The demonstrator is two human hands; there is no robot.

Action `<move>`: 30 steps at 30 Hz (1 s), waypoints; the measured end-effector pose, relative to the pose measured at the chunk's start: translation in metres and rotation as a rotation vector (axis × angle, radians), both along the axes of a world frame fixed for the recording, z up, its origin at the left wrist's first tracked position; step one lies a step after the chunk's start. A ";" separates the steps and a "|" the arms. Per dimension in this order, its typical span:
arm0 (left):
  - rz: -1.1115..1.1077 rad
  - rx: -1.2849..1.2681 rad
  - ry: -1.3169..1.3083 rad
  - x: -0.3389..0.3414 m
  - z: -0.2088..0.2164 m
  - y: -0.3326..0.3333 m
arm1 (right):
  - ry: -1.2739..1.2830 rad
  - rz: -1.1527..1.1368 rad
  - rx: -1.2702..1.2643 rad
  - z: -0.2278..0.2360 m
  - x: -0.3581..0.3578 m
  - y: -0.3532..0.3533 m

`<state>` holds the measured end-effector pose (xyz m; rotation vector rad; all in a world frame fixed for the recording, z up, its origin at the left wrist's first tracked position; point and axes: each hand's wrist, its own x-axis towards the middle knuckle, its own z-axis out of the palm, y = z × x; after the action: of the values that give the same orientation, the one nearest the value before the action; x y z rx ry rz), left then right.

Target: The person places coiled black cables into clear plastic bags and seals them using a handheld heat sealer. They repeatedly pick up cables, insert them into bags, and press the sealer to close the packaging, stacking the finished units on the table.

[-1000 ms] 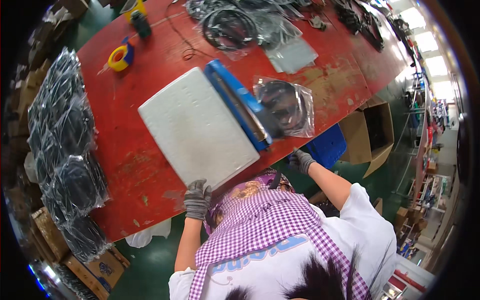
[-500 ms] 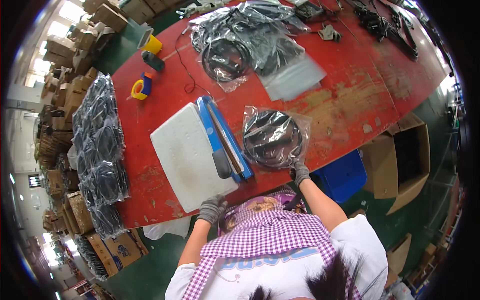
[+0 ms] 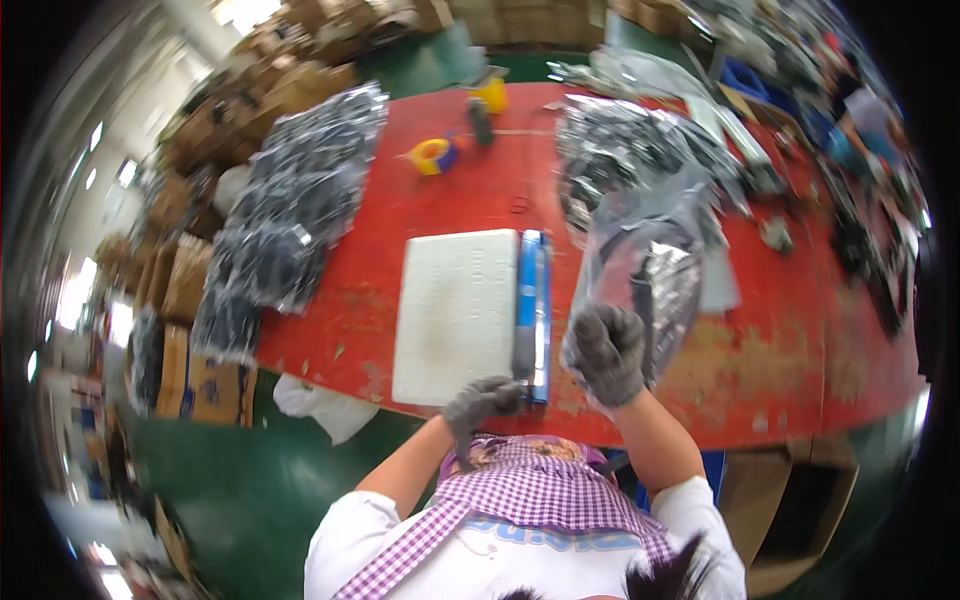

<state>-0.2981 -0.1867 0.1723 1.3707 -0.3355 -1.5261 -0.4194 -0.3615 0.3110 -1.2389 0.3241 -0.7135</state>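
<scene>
My right hand (image 3: pixel 608 355), in a grey glove, is closed on the near end of a clear plastic bag (image 3: pixel 675 270) with a coiled black cable inside, held up over the table. My left hand (image 3: pixel 487 402), also gloved in grey, is at the table's near edge. Its blurred fingers reach the near end of a long blue bag sealer (image 3: pixel 541 300), beside the black handle; whether they grip it is unclear. Left of the sealer, and against it, lies a white foam block (image 3: pixel 455 320).
Bagged black coils (image 3: pixel 270 240) cover the red table's (image 3: pixel 330 330) left side. More bagged coils (image 3: pixel 620 150) lie at the back. A yellow-and-blue tape dispenser (image 3: pixel 433 156), dark bottle (image 3: pixel 479 122) and yellow container (image 3: pixel 490 92) stand far off. A cardboard box (image 3: pixel 790 510) sits below right.
My right hand has lifted the bagged cable off the table, tilting it. My left hand has shifted from the foam block's corner to the sealer's near end. The whole view has turned.
</scene>
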 end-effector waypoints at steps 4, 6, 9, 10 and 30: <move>0.013 -0.378 0.799 -0.020 0.000 -0.007 | -0.137 0.334 -0.102 -0.006 -0.002 0.033; 0.132 -0.512 0.985 -0.017 0.026 -0.003 | -0.332 0.522 -0.260 0.027 0.009 0.043; 0.417 -0.368 0.846 0.008 0.071 0.027 | -0.093 0.608 -0.189 0.044 0.006 0.057; 0.559 -0.416 0.748 0.022 0.050 0.050 | 0.008 0.649 -0.064 0.038 0.012 0.062; 0.373 0.113 0.197 0.216 -0.156 -0.031 | 0.985 -0.035 0.324 -0.236 0.000 0.034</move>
<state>-0.0820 -0.2181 0.0166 1.2726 0.1264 -1.3653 -0.4190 -0.3278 0.0755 -1.1929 1.2187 -0.0140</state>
